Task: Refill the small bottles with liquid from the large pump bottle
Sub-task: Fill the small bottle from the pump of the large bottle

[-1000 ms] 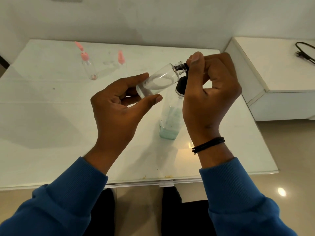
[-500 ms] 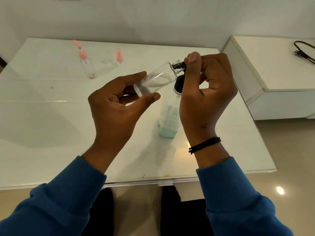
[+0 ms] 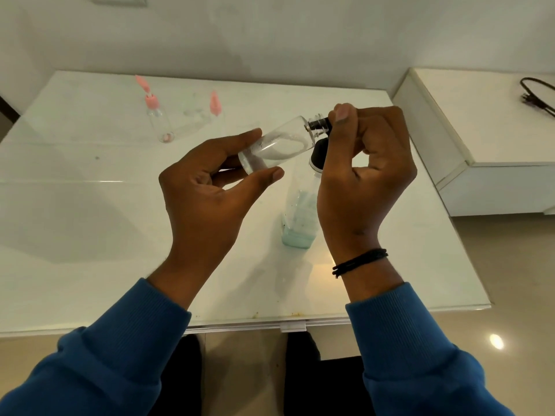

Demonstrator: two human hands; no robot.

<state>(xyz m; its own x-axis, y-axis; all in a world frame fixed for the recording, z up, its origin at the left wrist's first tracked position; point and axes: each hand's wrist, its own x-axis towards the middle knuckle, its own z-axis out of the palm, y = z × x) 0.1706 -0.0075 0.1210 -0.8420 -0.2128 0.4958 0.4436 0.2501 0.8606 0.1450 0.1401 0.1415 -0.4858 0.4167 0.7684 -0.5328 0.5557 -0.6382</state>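
My left hand (image 3: pixel 207 187) holds a small clear bottle (image 3: pixel 277 145) by its base, tilted with its open neck up and to the right. A little clear liquid lies inside it. The large pump bottle (image 3: pixel 300 214) stands on the white table (image 3: pixel 90 235) with pale blue liquid low in it. My right hand (image 3: pixel 363 172) grips its black pump head, whose nozzle (image 3: pixel 318 123) sits in the small bottle's neck. A small bottle with an open pink cap (image 3: pixel 157 115) stands at the back left. A second pink cap (image 3: pixel 215 105) stands right of it.
A white cabinet (image 3: pixel 480 139) stands right of the table, with a black cable (image 3: pixel 537 96) lying on its top. The table's near edge runs just in front of my sleeves. A wall rises right behind the table.
Both hands and the tilted small bottle stay in nearly the same pose. The nozzle remains in the bottle's neck.
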